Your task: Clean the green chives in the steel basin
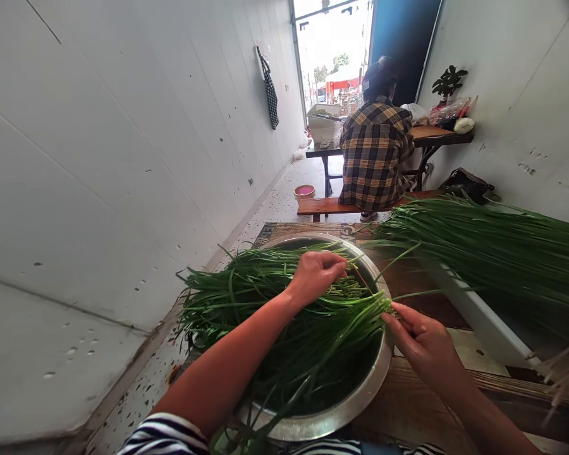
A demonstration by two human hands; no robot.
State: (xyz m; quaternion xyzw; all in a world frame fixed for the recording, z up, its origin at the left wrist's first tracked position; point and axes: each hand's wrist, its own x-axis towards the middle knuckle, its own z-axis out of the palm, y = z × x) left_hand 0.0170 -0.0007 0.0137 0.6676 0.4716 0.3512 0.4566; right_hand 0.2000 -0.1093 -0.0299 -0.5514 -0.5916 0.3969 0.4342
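Note:
A big metal bowl on a wooden table holds a heap of long green chives that spill over its left rim. My left hand reaches over the bowl, fingers pinched on a few chive stalks near the far rim. My right hand is at the bowl's right rim, fingers closed around the ends of a chive bunch that lies across the bowl.
A large pile of chives lies on a white tray to the right. Ahead, a person in a plaid shirt sits on a wooden bench at a table. A white wall runs along the left.

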